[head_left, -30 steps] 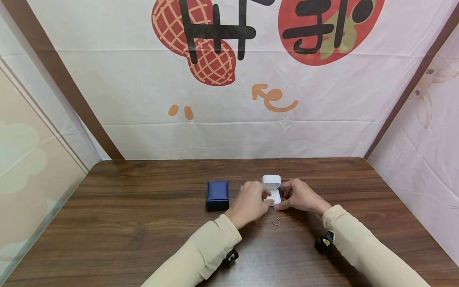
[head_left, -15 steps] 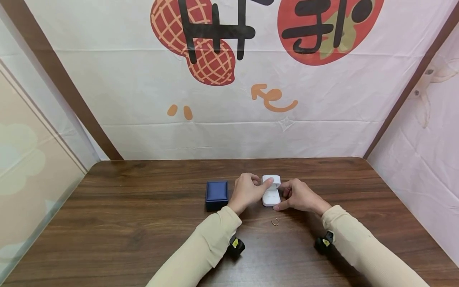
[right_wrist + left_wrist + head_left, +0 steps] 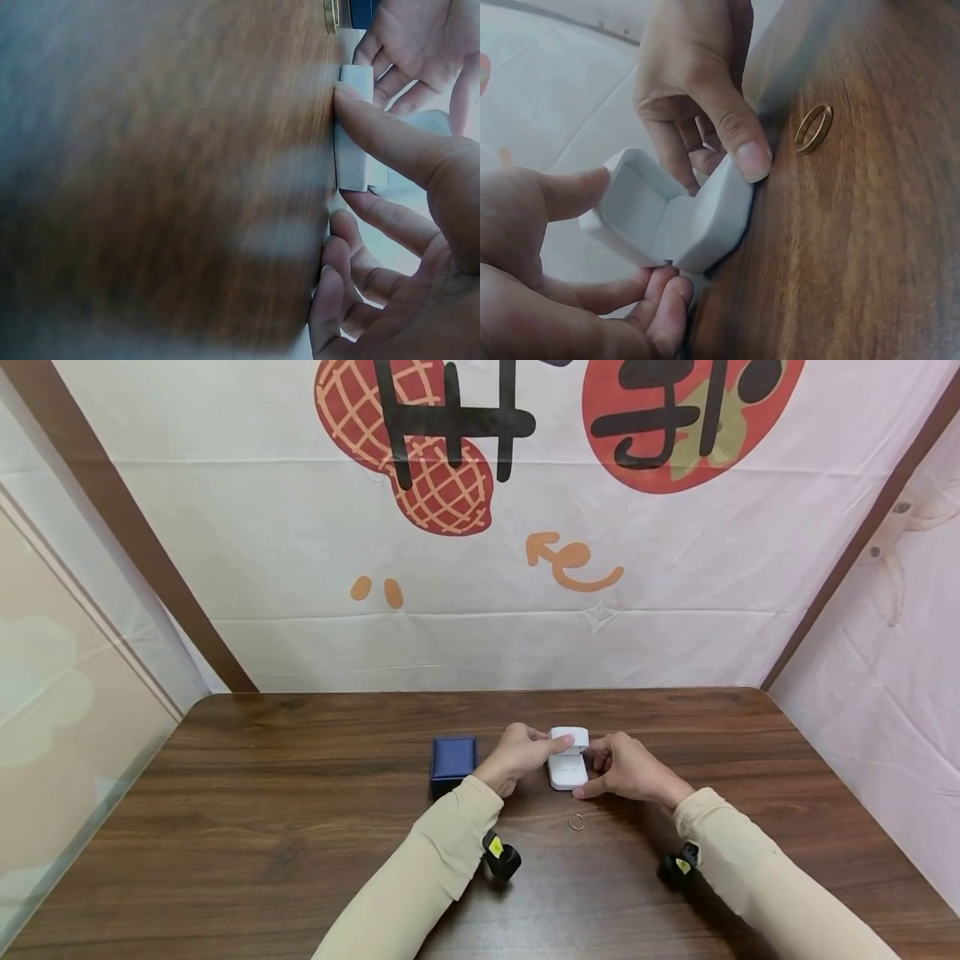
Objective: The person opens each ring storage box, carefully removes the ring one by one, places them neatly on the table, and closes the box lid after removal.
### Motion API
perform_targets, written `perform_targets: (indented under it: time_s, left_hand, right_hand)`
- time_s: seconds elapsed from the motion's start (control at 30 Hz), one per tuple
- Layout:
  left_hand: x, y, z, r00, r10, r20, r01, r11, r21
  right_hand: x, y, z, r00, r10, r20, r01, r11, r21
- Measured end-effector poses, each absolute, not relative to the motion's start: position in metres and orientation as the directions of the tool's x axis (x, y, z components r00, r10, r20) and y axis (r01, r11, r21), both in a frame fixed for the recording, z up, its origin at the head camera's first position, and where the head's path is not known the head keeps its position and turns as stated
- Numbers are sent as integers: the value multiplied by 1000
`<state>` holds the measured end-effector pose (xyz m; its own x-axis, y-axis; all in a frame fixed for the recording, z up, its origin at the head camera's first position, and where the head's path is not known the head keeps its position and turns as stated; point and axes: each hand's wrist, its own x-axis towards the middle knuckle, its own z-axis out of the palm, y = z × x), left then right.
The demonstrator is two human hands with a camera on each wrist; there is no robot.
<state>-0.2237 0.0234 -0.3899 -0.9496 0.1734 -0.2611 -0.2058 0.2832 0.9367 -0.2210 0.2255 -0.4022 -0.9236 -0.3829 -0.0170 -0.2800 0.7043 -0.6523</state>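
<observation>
A small white ring box [image 3: 567, 773] stands with its lid raised on the wooden table, showing a pale inside. My left hand [image 3: 517, 756] pinches the lid, thumb on its front edge and fingers behind near the hinge [image 3: 667, 262]. From the other side my right hand [image 3: 633, 770] holds the base, its thumb [image 3: 375, 131] at the front corner and a finger at the back. A thin gold ring [image 3: 814, 129] lies on the tabletop in front of the box, touched by neither hand.
A closed dark blue box [image 3: 453, 760] stands left of my left hand, partly covered by the wrist. The brown wooden table [image 3: 285, 827] ends at a white printed cloth [image 3: 480, 643] behind. A black camera [image 3: 502, 857] hangs under the left wrist.
My left hand has moved from in front of the white box's inside back to its lid, and the thumb has settled on the lid's front. The right hand and ring have stayed put.
</observation>
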Motion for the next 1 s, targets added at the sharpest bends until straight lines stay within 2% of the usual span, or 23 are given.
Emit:
perform_targets:
  time_s: [0.17, 0.37, 0.63, 0.73, 1.0]
  left_hand:
    - [-219, 25, -391, -959, 191, -211, -149, 294, 944]
    - [-210, 24, -395, -957, 276, -85, 0, 294, 956]
    - [-203, 21, -402, -947, 311, 82, 238, 506, 829]
    - [-201, 22, -403, -942, 315, 116, 280, 544, 791]
    - [-198, 22, -403, -945, 300, 129, 283, 558, 780]
  right_hand:
    - [-221, 226, -402, -924, -381, -23, -276, 707, -651]
    - [-218, 226, -402, -912, -409, -25, -285, 676, -680]
    - [-217, 226, -402, -901, -432, -28, -294, 659, -692]
    - [-217, 225, -401, -905, -424, -37, -285, 669, -686]
    - [-218, 226, -403, -900, -435, -23, -307, 671, -675]
